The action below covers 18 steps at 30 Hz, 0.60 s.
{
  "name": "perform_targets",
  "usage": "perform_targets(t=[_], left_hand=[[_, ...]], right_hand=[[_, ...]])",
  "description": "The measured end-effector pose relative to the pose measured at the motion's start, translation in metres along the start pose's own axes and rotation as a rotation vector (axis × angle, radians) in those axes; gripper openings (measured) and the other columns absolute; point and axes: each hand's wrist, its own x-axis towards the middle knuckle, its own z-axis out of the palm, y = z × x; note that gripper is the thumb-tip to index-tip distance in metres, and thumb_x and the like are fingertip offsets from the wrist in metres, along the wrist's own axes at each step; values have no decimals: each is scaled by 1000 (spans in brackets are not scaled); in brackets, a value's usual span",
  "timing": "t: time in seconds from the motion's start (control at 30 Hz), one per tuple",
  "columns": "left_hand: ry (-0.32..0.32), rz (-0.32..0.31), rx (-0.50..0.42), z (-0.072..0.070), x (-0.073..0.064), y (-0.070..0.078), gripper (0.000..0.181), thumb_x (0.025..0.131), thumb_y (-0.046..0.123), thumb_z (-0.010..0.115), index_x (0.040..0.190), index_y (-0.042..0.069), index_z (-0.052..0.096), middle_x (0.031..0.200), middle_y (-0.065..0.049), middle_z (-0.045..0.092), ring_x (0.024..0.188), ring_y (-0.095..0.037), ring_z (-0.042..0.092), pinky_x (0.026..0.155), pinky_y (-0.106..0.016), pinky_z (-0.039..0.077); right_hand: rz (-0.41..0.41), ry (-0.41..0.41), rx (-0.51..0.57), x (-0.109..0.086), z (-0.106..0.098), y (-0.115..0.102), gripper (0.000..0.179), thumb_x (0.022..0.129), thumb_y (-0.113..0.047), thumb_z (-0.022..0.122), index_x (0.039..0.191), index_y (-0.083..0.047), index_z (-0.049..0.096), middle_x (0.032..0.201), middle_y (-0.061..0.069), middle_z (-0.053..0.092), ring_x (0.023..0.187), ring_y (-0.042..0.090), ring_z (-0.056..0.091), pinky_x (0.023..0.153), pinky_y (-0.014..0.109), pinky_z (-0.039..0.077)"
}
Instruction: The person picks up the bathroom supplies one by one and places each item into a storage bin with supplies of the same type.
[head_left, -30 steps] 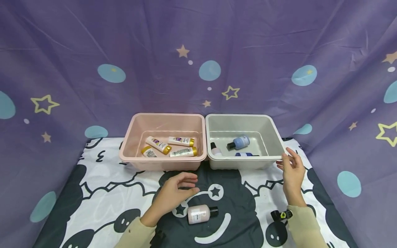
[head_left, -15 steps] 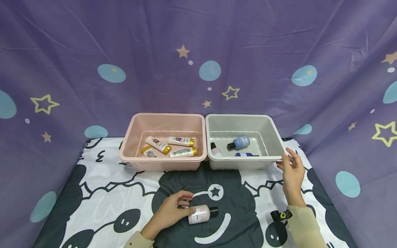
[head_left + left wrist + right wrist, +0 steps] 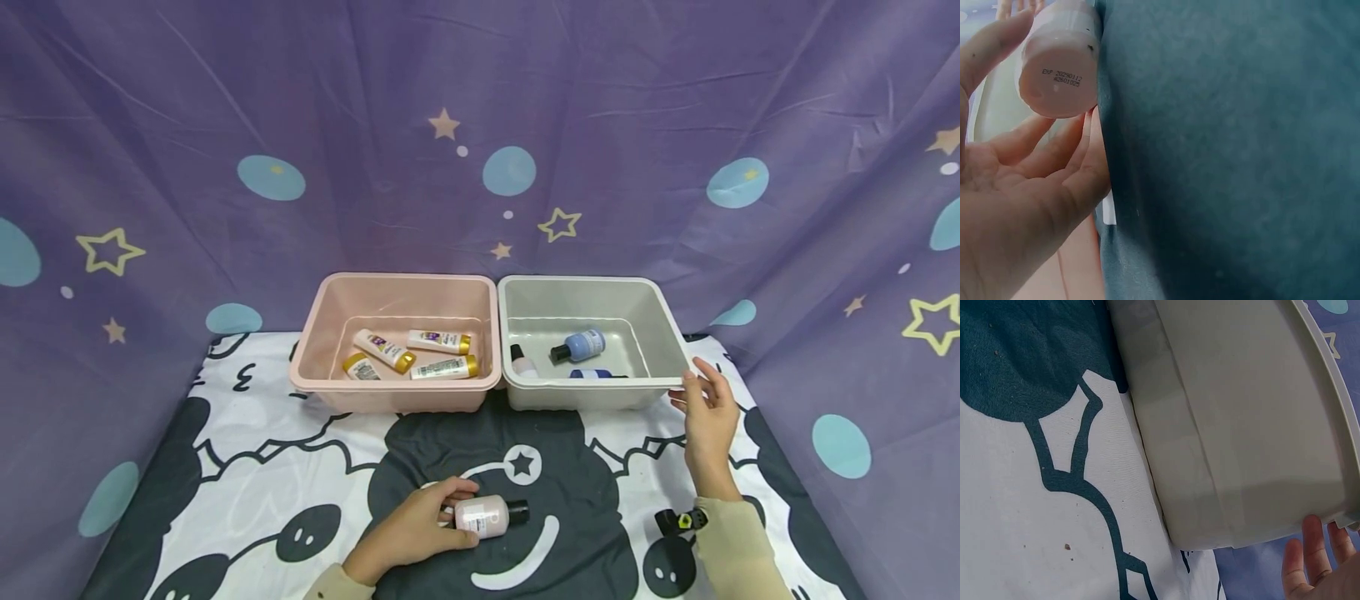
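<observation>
In the head view my left hand (image 3: 420, 525) is at a pale pink bottle with a black cap (image 3: 483, 517), lying on the dark cloth print. Its thumb and fingers lie on either side of the bottle, loosely extended. The left wrist view shows the base of the pink bottle (image 3: 1060, 81) between thumb and fingers (image 3: 1035, 140); firm contact cannot be seen. At the front right corner of the grey storage bin (image 3: 577, 396), my right hand (image 3: 708, 425) holds the rim. Fingertips (image 3: 1314, 534) show beneath that rim in the right wrist view; the thumb is hidden there.
A pink storage bin (image 3: 397, 400) with several white gold-capped tubes (image 3: 384, 350) adjoins the grey one. The grey bin contains a light blue bottle (image 3: 585, 344), a pale bottle (image 3: 522, 365) and a dark blue one (image 3: 590, 374). A purple curtain (image 3: 375, 125) hangs behind.
My left hand has come down and toward me from above the pink bottle, and its thumb and fingers now flank it. The right hand stays at the grey bin's corner.
</observation>
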Motion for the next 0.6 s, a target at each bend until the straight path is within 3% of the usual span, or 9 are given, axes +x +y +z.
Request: perform_targets(t=[0.37, 0.6], left_hand=[[6, 25, 32, -1, 0, 0, 57, 82, 23, 84, 130, 4, 60, 115, 1, 65, 101, -12, 62, 83, -32, 55], [54, -16, -73, 1, 4, -2, 56, 82, 22, 85, 128, 1, 61, 108, -4, 65, 95, -16, 65, 81, -29, 56]], right_hand=[[-17, -4, 21, -1, 0, -2, 38, 97, -12, 67, 133, -1, 62, 88, 2, 69, 69, 11, 70, 64, 21, 57], [-9, 1, 2, -2, 1, -2, 38, 97, -14, 68, 132, -2, 62, 93, 5, 69, 70, 10, 70, 65, 21, 57]])
